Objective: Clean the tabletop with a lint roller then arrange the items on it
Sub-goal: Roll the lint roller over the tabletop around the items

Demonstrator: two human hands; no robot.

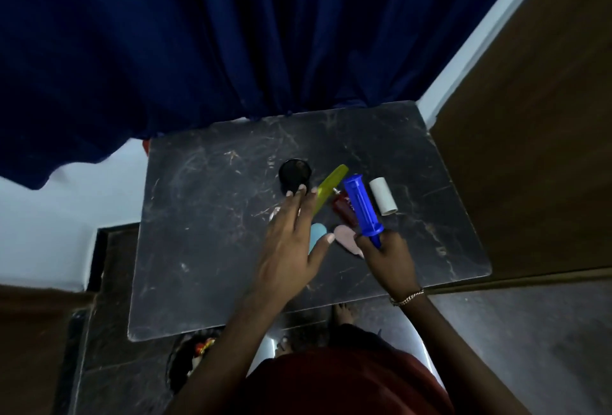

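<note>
Blue lint roller handle (361, 206) was tilted mid-frame; white roll (383, 196) lay beside it; dark marble tabletop (205, 235) was scuffed.

On the tabletop (205, 249), a cup (294, 175) stands far of centre. Right of it lie a comb (331, 186), a small bottle (344, 214) and, farthest right, a paper roll (383, 196).

Left hand (291, 245) flat, fingers spread, reaching far over table. Right hand (389, 260) fisted around blue handle, bracelet at wrist.
</note>
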